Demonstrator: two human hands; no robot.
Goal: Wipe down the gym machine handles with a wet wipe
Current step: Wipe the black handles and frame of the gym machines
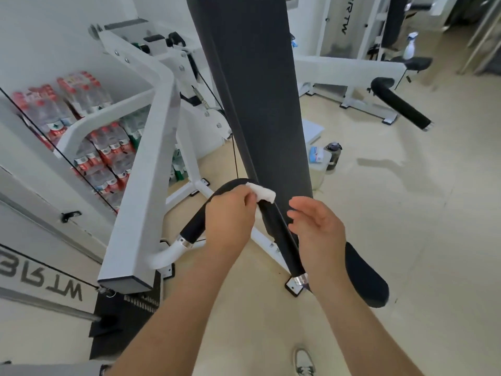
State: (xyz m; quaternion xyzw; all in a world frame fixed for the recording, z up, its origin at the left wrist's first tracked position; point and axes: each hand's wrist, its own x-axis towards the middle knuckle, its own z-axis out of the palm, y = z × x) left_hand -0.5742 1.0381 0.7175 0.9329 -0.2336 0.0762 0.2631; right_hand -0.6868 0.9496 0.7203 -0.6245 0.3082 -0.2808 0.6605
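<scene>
A bent black foam handle (193, 226) of a white gym machine arches in front of me, running from a chrome collar at the lower left over a curve and down to a chrome end cap at the lower right. My left hand (230, 215) grips the handle near its top bend and pinches a folded white wet wipe (264, 193) against the foam. My right hand (318, 226) hovers just right of the handle's descending part with relaxed, slightly bent fingers, holding nothing.
A tall dark padded backrest (249, 90) rises behind the handle. The white frame beam (147, 185) stands at my left, with packs of water bottles (81, 126) behind it. A second black handle (401, 105), a spray bottle (410, 47) and a dark flask (333, 154) lie further right.
</scene>
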